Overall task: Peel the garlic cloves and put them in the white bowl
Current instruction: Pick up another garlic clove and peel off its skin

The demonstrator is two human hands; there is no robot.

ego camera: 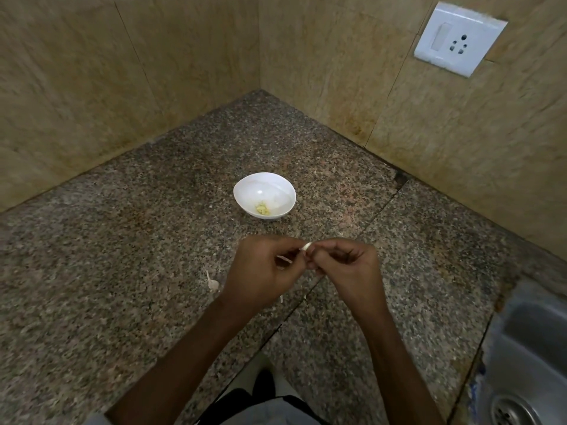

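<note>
head view, looking down on a speckled granite desk (122, 246) set in a corner of tan tiled wall (153, 72). both forearms reach in from the lower edge and meet above the middle of the desk. the left hand (264, 269) and the right hand (348, 265) are curled, fingertips together, and between them they pinch one garlic clove (306, 246), whose pale tip shows above the fingers; the rest of it is hidden by the hands. a thin pale sliver (283, 259) shows beside the left hand's fingers; what it is cannot be told. the clove is held off the desk, on the near side of the white bowl (245, 184) and apart from it. the bowl stands upright farther back, toward the corner, with a small heap of yellowish peeled cloves (263, 209) at its bottom. a small pale garlic piece with a stalk (212, 282) lies on the desk just left of the left wrist. a white wall socket with switch (458, 38) is mounted upper right. a steel sink (527, 348) with its drain (512, 411) occupies the lower right corner.
</note>
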